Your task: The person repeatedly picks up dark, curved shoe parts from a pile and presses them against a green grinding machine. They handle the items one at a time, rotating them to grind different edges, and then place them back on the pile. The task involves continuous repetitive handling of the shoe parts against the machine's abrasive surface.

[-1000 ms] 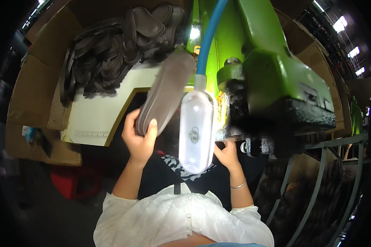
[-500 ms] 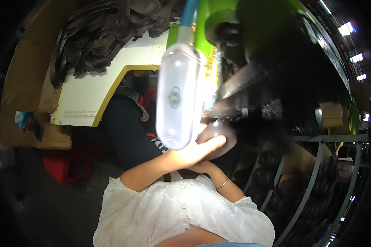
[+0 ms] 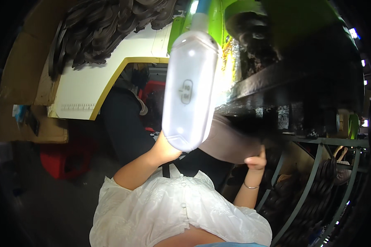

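A brown, curved piece that looks like a shoe sole (image 3: 231, 142) is held in front of me, below the machine's dark edge. Its right end is gripped by my right hand (image 3: 257, 159), with curled fingers and one finger pointing up along the rim. My left hand (image 3: 169, 148) is by the other end, but a white oval lamp head (image 3: 189, 92) covers its fingers, so their hold cannot be seen. The lamp also hides the sole's left end.
A pile of dark brown soles (image 3: 107, 29) lies on a white tabletop (image 3: 80, 96) with a cut-out front. A green and black machine (image 3: 305, 82) fills the right. Metal racks (image 3: 307, 191) with soles stand lower right; a red stool (image 3: 66, 160) is at left.
My right hand has moved away from my left toward the right. The sole now shows lengthwise between them. My left hand has slipped further behind the lamp, and the view has shifted slightly.
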A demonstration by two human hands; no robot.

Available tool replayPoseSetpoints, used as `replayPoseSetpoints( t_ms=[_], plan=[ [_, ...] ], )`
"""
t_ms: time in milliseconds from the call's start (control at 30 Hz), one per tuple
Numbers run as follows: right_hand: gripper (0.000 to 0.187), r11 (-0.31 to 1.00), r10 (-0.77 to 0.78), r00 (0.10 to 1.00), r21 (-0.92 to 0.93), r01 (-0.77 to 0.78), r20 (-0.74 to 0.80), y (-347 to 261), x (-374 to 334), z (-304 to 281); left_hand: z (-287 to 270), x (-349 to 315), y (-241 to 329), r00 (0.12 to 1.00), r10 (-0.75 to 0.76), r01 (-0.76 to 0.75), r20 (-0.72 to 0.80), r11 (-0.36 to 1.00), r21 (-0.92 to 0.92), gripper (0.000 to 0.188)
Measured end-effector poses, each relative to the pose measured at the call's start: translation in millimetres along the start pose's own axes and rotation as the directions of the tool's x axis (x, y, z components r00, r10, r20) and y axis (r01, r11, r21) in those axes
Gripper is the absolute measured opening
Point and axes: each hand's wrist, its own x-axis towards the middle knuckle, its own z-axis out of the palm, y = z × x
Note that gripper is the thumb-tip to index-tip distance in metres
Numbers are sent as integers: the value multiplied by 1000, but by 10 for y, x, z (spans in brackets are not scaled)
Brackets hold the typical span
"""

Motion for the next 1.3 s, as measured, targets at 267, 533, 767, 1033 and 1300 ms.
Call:
replayPoseSetpoints(
  t_ms=[267,533,767,1033,1300],
  plan=[
    [60,953,-273,938,74,294,-212,-189,337,423,-243,-83,256,997,-76,74,-5,979,-188,26],
    [52,967,-221,953,83,241,-206,222,494,921,-685,-404,295,969,-114,73,-222,981,-182,26],
    [46,921,-218,976,-331,208,6,323,729,804,-843,-575,144,945,-326,325,-12,944,-53,22],
    [33,815,-49,973,-554,169,225,43,1083,1241,-344,-348,-132,899,-293,146,326,902,407,34],
    [18,987,-93,983,-115,112,156,125,986,1350,143,201,163,986,163,-164,25,977,133,17]
  ],
)
